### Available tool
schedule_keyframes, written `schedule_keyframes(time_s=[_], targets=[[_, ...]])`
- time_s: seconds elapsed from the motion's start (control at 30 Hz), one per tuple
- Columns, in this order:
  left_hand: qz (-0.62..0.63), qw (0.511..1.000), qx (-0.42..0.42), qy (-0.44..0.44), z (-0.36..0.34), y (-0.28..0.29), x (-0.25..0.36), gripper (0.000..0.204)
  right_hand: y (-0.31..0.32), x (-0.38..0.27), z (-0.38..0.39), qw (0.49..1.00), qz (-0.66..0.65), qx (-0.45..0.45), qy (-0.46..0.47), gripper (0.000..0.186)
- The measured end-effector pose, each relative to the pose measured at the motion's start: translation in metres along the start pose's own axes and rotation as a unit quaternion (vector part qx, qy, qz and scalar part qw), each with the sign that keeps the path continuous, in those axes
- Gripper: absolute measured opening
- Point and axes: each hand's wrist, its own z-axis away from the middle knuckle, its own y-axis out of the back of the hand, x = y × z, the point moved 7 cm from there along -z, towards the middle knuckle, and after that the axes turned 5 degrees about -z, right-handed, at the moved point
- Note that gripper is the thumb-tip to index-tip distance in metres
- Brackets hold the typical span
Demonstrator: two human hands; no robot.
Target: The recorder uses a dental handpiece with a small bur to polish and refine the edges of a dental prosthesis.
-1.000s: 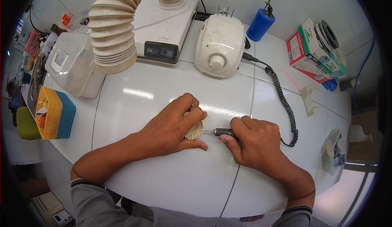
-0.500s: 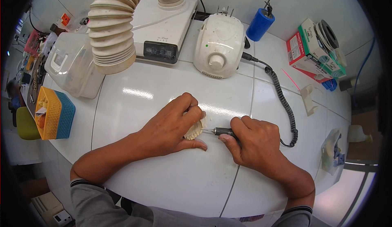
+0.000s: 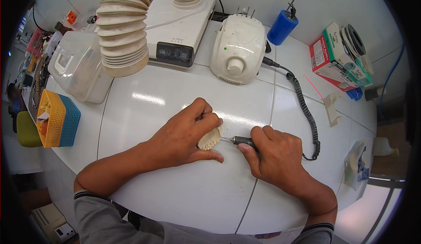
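My left hand (image 3: 182, 134) is closed around a cream dental cast (image 3: 209, 140), with its row of teeth turned toward me. Its thumb stretches out below the cast, and the fingers curl over the top, hiding part of it. In my right hand (image 3: 277, 152) is a black rotary handpiece (image 3: 242, 141), held like a pen and pointing left. The thin metal bur at its tip reaches the right side of the cast; whether it touches is too small to tell. A coiled black cord (image 3: 308, 116) links the handpiece to a white control unit (image 3: 238, 48).
A ribbed suction hose (image 3: 123, 33) hangs at the upper left before a white box-shaped machine (image 3: 175, 33). Left of it are a clear plastic case (image 3: 81, 68) and yellow and blue baskets (image 3: 52, 121). Boxes (image 3: 335, 59), a blue cylinder (image 3: 283, 27) and a cream holder (image 3: 332, 108) stand right.
The bur has shifted slightly up along the cast's right side, and the right hand has moved a little rightward. The view has shifted slightly. Both hands keep their grips.
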Motion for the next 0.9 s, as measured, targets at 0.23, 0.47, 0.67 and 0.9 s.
schedule_keyframes(time_s=[0.23,0.47,0.67,0.9], targets=[[0.011,1.000,-0.001,0.010,-0.0014,-0.0008,-0.0005,0.078,-0.0003,-0.0016,-0.0013,1.000,0.011,-0.013,0.011,0.041],[0.014,1.000,0.013,0.008,0.0002,-0.0002,-0.0020,0.078,0.0012,-0.0058,-0.0039,0.999,0.018,-0.019,0.019,0.038],[0.002,1.000,0.011,0.007,0.0006,-0.0012,-0.0013,0.076,0.0003,-0.0059,-0.0041,0.999,0.023,-0.023,0.012,0.038],[0.002,1.000,0.006,0.001,-0.0001,-0.0026,-0.0015,0.075,0.0002,-0.0044,-0.0041,0.999,0.029,-0.025,0.009,0.038]])
